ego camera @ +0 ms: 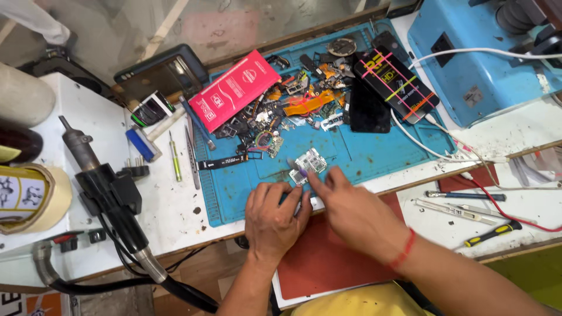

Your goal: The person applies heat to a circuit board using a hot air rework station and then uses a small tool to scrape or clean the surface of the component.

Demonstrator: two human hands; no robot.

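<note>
White workbench point(175, 205) under blue mat point(363, 155)

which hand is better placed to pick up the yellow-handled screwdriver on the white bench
Right hand, probably: the yellow-handled screwdriver lies on its side of the bench, while the left hand steadies the small silver circuit board.

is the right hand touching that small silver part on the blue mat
Touching. The head view shows the right hand with its index fingertip pressed on the small silver part, no gap between them on the blue mat.

The heap of small phone parts point(293, 105) is too fine to identify. The blue machine point(480, 52) is cut off by the frame's top edge. The tape roll point(26, 199) runs off left.
</note>
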